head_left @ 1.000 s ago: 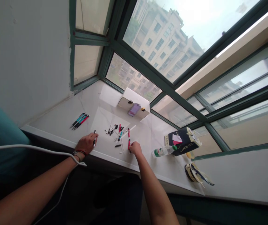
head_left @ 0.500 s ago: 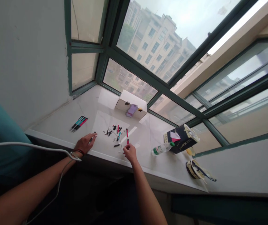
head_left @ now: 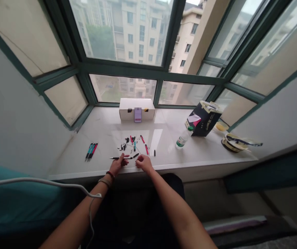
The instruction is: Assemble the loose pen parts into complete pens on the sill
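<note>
A person works at a window ledge [head_left: 164, 162], the left hand [head_left: 118, 164] gripping a slim pen [head_left: 115, 158] between thumb and fingers in front of the white box [head_left: 148, 111], near the ledge's front edge. The pen lies level, roughly parallel to the box's front face; its narrow tip points left, and dark sections flank a pale middle partly covered by the fingers. The right hand [head_left: 144, 162], also in front of the box, has its fingertips drawn narrowly together; whether they pinch a small part cannot be told.

Between the box and the hands lie scattered pen parts: red barrels [head_left: 146, 149], a teal barrel [head_left: 135, 146], thin rods and small dark pieces. A black piece [head_left: 155, 153] lies apart, in front of the box and slightly to its right. A row of pens [head_left: 91, 151] in teal, black and red rests to the box's left and forward of it.

Both wrists cross the front edge. Glossy ledge stretches on either side of the scatter, toward the pens on the box's left and toward the green-capped bottle [head_left: 182, 140] on its right. A dark carton [head_left: 202, 119] stands behind the bottle; a phone [head_left: 137, 115] stands upright at the box's front.
</note>
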`<state>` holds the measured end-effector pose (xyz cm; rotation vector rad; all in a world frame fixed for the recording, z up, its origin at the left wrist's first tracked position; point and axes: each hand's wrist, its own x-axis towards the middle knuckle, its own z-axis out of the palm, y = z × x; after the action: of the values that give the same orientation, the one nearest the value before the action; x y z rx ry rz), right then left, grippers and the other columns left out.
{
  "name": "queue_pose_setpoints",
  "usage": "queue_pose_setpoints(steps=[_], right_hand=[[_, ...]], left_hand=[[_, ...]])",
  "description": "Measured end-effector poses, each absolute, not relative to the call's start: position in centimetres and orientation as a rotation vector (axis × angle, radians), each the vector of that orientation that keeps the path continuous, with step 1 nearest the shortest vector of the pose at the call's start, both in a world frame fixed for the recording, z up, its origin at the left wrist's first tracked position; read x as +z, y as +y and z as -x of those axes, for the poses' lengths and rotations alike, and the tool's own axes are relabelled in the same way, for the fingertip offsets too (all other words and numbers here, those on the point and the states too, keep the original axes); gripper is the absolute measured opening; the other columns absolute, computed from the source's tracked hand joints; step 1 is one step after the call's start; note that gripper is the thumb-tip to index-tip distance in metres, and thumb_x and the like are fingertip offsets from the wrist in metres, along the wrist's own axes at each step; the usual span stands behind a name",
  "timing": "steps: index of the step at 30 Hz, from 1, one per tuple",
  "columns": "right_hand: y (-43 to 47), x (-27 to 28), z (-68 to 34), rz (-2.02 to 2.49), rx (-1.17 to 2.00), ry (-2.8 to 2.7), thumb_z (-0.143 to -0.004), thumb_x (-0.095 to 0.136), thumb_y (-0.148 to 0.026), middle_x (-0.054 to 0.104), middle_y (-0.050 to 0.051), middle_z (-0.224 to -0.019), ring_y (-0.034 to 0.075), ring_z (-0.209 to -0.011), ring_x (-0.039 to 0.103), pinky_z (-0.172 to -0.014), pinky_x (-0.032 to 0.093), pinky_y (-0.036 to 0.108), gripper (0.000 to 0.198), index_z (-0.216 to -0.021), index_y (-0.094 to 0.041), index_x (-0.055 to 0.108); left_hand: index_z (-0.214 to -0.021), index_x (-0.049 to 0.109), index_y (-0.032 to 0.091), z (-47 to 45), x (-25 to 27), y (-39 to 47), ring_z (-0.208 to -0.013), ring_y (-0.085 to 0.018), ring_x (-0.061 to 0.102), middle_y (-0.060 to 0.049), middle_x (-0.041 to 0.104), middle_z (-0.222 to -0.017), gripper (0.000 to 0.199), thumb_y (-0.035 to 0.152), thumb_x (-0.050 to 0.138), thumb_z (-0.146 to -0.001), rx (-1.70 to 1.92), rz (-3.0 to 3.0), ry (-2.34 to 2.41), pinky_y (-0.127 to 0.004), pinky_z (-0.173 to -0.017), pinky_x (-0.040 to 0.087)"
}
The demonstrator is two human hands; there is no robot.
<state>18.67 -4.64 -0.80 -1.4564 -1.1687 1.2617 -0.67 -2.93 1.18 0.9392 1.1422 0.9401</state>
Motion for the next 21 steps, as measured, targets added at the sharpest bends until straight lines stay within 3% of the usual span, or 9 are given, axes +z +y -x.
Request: queue_pose_setpoints(steps=[10, 21], right_hand=[[-5.3, -1.0, -18.8, 1.494, 0.890, -1.515, -0.068, 0.063, -0.015, 0.066, -0.002, -0.068, 0.012, -0.064, 0.060, -0.063, 0.045, 0.021, 0.007, -0.074, -0.019, 0.063], [-5.4, -1.3, -18.7, 1.443, 0.846, -1.606, -0.069, 0.064, -0.011, 0.067, -0.001, -0.072, 0.013, -0.066, 0.059, -0.065, 0.042, 0.022, 0.010, -0.076, -0.019, 0.064]], left_hand=[[-0.105, 0.074, 0.011, 0.1, 1.8, -3.3, -0.076, -0.019, 0.066, -0.006, 0.071, -0.073, 0.065, 0.069, 0.062, -0.077, 0.798, -1.106, 1.191, -0.035, -0.089, 0.049], [-0.106, 0.075, 0.012, 0.0, 1.5, -3.4, -0.081, -0.022, 0.066, -0.007, 0.072, -0.075, 0.065, 0.069, 0.062, -0.077, 0.760, -1.222, 1.261, -0.037, -0.093, 0.046]])
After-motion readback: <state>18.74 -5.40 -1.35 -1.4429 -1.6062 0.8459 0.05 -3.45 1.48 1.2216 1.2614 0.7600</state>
